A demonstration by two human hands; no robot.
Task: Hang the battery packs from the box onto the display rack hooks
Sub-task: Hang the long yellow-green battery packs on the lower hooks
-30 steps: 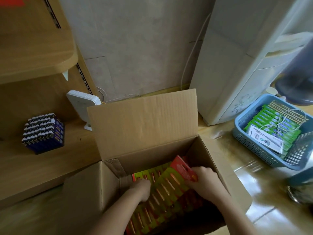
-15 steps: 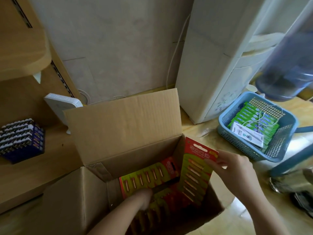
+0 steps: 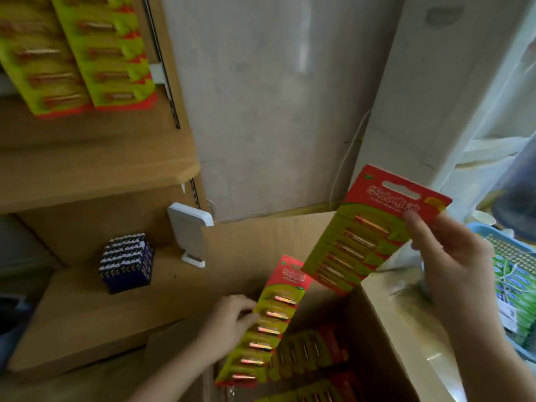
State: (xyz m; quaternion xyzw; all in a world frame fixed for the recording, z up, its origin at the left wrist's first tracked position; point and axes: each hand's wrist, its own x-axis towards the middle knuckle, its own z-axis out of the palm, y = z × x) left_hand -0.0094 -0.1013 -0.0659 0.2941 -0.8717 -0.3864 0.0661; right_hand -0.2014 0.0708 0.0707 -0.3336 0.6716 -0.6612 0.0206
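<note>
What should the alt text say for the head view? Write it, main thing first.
The right hand holds up a red-and-green battery pack while the left hand lifts another pack from an open cardboard box. Matching packs hang at upper left above a wooden shelf.

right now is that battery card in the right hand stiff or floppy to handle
Probably fairly stiff: the battery card stays flat though the right hand pinches only its top corner. Likely bottom-heavy from its row of cells. The hang slot looks like thin card, perhaps tearable.

White router point(image 3: 190, 227) beside dark-blue lighter block point(image 3: 126, 262) on wooden shelf point(image 3: 72, 309); blue basket point(image 3: 490, 232) far right
</note>
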